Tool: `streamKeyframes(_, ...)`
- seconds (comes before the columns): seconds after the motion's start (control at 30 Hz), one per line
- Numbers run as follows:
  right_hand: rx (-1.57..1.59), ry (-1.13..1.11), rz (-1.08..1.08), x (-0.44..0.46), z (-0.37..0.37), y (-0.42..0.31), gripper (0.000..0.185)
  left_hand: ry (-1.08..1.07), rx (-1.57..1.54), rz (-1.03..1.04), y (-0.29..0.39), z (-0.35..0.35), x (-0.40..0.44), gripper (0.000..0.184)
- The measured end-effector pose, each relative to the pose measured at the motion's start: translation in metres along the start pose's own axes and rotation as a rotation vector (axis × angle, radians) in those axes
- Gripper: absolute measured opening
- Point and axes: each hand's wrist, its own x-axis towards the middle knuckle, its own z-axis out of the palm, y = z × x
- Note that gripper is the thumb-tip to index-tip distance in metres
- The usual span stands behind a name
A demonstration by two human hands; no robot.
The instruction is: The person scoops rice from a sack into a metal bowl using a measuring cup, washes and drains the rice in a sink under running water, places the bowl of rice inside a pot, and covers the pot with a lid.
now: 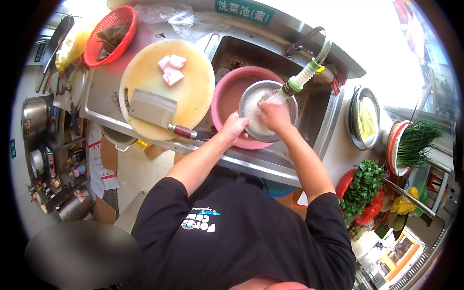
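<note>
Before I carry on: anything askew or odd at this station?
Yes, one thing: the cleaver lies on the cutting board with its handle end jutting past the rim, so it might get knocked. Nothing looks amiss with the metal bowl in the left hand.

A round grey metal bowl (242, 99) faces mouth-up, its rim circular and its wall smooth. Inside are cloudy, whitish contents (253, 100), too indistinct to identify. The bowl is over the right part of a pink basin (217, 99), reaching past that basin's right rim; whether they touch is unclear. It lies between the sink's (311, 113) left and right edges, nearer the front edge.
</note>
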Motion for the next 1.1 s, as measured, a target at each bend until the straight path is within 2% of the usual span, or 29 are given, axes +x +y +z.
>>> streamKeyframes(0.07, -0.187, 0.090, 0.099, 0.004, -0.001, 0.003, 0.033, 0.006, -0.007, -0.018, 0.000, 0.001, -0.001, 0.033)
streamKeyframes(0.1, -0.225, 0.074, 0.204, 0.006, -0.016, -0.012, 0.024, 0.009, -0.016, -0.029, 0.002, 0.002, 0.001, 0.033)
streamKeyframes(0.13, -0.223, 0.073, 0.206, 0.007, -0.017, -0.019, 0.024, 0.009, -0.015, -0.031, 0.001, 0.003, 0.001, 0.033)
streamKeyframes(0.2, -0.196, 0.293, 0.034, 0.011, -0.016, -0.027, 0.016, -0.053, 0.026, -0.004, 0.001, 0.005, 0.003, 0.033)
streamKeyframes(0.23, -0.134, 0.433, -0.118, 0.014, 0.002, -0.022, 0.012, -0.054, 0.030, -0.005, 0.000, 0.007, 0.004, 0.033)
streamKeyframes(0.27, -0.132, 0.434, -0.115, 0.013, 0.004, -0.023, 0.012, -0.056, 0.044, 0.000, 0.000, 0.008, 0.005, 0.033)
streamKeyframes(0.33, -0.137, 0.157, -0.324, 0.012, 0.010, -0.022, 0.010, -0.056, 0.062, -0.002, -0.001, 0.007, 0.006, 0.033)
streamKeyframes(0.37, -0.133, 0.156, -0.322, 0.010, 0.009, -0.019, 0.010, -0.063, 0.049, -0.002, -0.001, 0.005, 0.006, 0.034)
streamKeyframes(0.47, -0.122, -0.157, -0.611, 0.003, -0.007, -0.003, 0.012, -0.075, 0.058, -0.012, 0.000, 0.003, 0.004, 0.034)
streamKeyframes(0.5, -0.122, -0.157, -0.613, 0.002, -0.011, -0.003, 0.012, -0.081, 0.076, -0.020, 0.002, 0.004, 0.002, 0.034)
streamKeyframes(0.57, -0.152, 0.036, -0.304, -0.002, -0.017, -0.003, 0.016, -0.070, 0.050, -0.024, 0.000, 0.004, 0.000, 0.033)
streamKeyframes(0.7, -0.257, 0.121, -0.199, -0.006, -0.012, 0.002, 0.019, -0.068, 0.003, -0.046, -0.001, 0.000, 0.001, 0.030)
streamKeyframes(0.8, -0.168, 0.015, -0.066, -0.013, -0.011, 0.011, 0.023, -0.035, -0.017, -0.022, -0.002, -0.002, 0.004, 0.030)
streamKeyframes(0.87, 0.204, -0.007, -0.181, -0.014, -0.013, 0.021, 0.028, -0.021, -0.016, -0.013, -0.002, -0.002, 0.003, 0.032)
streamKeyframes(0.9, 0.203, -0.008, -0.181, -0.015, -0.016, 0.023, 0.028, -0.005, -0.014, -0.002, -0.001, -0.002, 0.003, 0.034)
streamKeyframes(0.97, -0.044, 0.139, -0.031, -0.019, -0.023, 0.024, 0.029, 0.005, -0.039, 0.011, 0.000, -0.003, 0.002, 0.033)
streamKeyframes(1.0, -0.044, 0.138, -0.028, -0.020, -0.019, 0.024, 0.029, 0.014, -0.060, 0.025, 0.000, -0.003, 0.001, 0.033)
streamKeyframes(1.07, 0.003, 0.079, 0.284, -0.018, -0.003, 0.019, 0.028, 0.023, -0.067, 0.035, 0.000, 0.000, 0.003, 0.033)
streamKeyframes(1.1, 0.024, 0.082, 0.301, -0.020, 0.004, 0.015, 0.030, 0.039, -0.075, 0.043, -0.001, 0.001, 0.003, 0.033)
